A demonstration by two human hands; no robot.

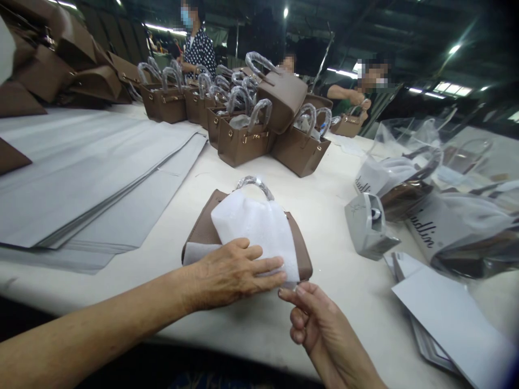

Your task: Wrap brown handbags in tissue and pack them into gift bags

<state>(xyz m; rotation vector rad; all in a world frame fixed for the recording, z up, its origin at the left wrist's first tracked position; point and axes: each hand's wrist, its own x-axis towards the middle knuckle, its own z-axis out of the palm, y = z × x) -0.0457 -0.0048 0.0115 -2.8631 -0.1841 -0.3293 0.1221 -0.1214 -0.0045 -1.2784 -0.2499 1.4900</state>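
A brown handbag [203, 221] lies flat on the white table in front of me, its looped handle [259, 185] wrapped in clear film and pointing away. White foam sheet [253, 216] covers the middle of the bag, and a strip of it shows at the lower left. My left hand [237, 273] rests on the sheet with fingers stretched out, pressing it against the bag. Just off the bag's lower right corner, my right hand [314, 313] has thumb and forefinger pinched together. Whatever sits between those fingertips, if anything, is too small to make out.
Grey-white sheets [101, 178] are stacked at left. Several brown handbags [245, 143] stand behind. A grey tape dispenser [368, 224], clear-bagged handbags [458, 232] and white cards [450, 308] lie at right. Two people work across the table, one [198, 51] in a dotted top.
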